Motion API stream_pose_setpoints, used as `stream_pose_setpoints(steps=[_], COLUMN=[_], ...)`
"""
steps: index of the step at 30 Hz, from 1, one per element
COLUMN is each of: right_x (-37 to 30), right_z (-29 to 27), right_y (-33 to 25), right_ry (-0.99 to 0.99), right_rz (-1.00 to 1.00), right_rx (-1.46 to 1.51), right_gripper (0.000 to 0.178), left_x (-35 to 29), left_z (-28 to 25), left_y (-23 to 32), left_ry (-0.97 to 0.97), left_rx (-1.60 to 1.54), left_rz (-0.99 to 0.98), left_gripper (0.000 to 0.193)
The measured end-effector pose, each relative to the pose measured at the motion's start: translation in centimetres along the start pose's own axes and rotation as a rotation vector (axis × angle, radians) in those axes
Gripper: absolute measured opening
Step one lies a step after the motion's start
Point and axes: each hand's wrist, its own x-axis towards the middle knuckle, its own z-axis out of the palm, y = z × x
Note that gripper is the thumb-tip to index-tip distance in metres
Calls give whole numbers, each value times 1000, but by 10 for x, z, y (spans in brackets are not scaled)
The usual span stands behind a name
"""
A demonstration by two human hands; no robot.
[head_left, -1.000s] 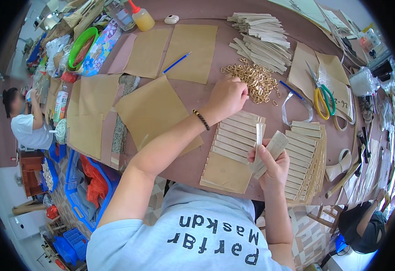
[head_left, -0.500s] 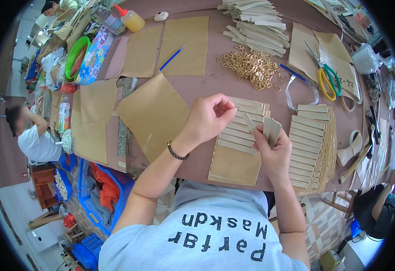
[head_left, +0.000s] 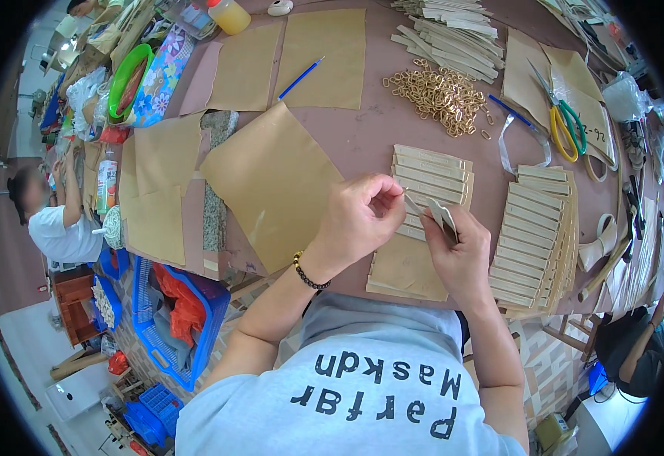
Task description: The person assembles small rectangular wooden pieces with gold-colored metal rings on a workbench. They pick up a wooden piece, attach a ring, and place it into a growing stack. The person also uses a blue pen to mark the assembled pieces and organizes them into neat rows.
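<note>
Pinching what looks like a gold link [head_left: 406, 191] in our left hand [head_left: 362, 215], by the pale strip [head_left: 415, 204] between both hands, we do best to brace that strip; our right hand [head_left: 459, 245] grips a few strips [head_left: 442, 213] above the tan panel [head_left: 404, 267]. The link pile [head_left: 444, 99] lies beyond, scissors [head_left: 554, 103] farther right.

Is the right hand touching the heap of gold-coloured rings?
No, the right hand grips pale strips, while the heap of gold-coloured rings lies apart, farther back.
</note>
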Motion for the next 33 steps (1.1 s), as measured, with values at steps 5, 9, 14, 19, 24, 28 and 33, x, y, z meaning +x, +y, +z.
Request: stream_pose_setpoints(steps=[5, 9, 14, 19, 24, 28, 33], right_x=[0, 0, 1, 1, 1, 1, 1], right_z=[2, 4, 6, 8, 7, 7, 5], right_y=[-3, -3, -3, 0, 2, 4, 3], right_ry=[11, 2, -10, -3, -11, -10, -35], right_rz=[-23, -17, 16, -11, 39, 19, -7], right_rx=[-11, -15, -6, -12, -4, 7, -12], right_gripper=[8, 9, 10, 12, 12, 12, 12], left_x=[-3, -5, -8, -12, -14, -12, -16], left_z=[-2, -2, -1, 4, 9, 13, 10], left_y=[-2, 1, 2, 1, -2, -3, 1], left_ry=[-1, 2, 3, -2, 45, 104, 48], left_rx=[75, 64, 71, 106, 161, 213, 170], left_rz=[63, 68, 85, 121, 224, 318, 214], left_gripper=[10, 10, 10, 12, 15, 16, 17])
